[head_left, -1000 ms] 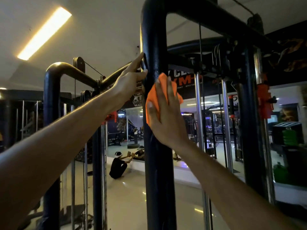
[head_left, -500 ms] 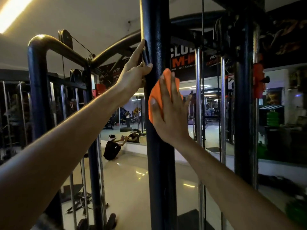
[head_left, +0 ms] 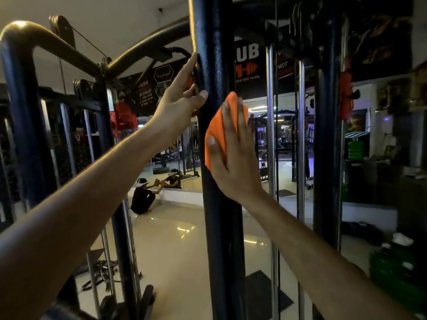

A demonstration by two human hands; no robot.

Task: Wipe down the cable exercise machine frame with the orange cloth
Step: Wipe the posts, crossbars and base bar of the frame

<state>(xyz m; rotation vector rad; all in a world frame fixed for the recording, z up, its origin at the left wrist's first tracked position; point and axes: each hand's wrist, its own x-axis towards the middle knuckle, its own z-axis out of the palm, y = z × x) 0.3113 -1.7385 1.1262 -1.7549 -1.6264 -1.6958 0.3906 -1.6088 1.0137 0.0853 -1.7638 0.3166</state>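
A thick black upright post (head_left: 219, 239) of the cable machine frame runs down the middle of the view. My right hand (head_left: 233, 162) lies flat on the post with straight fingers and presses the folded orange cloth (head_left: 215, 135) against it. My left hand (head_left: 182, 100) steadies the same post higher up on its left side, thumb on the front and index finger pointing up along the edge.
Chrome guide rods (head_left: 270, 158) and a second black column (head_left: 325, 158) stand to the right. A curved black tube (head_left: 27, 33) and further frame uprights stand at left. A person (head_left: 143, 197) sits on the glossy floor by a mirror behind the post.
The view has dropped down the post, so its top bend is out of frame. My right hand has slid the cloth slightly lower along the post. My left hand stays on the post.
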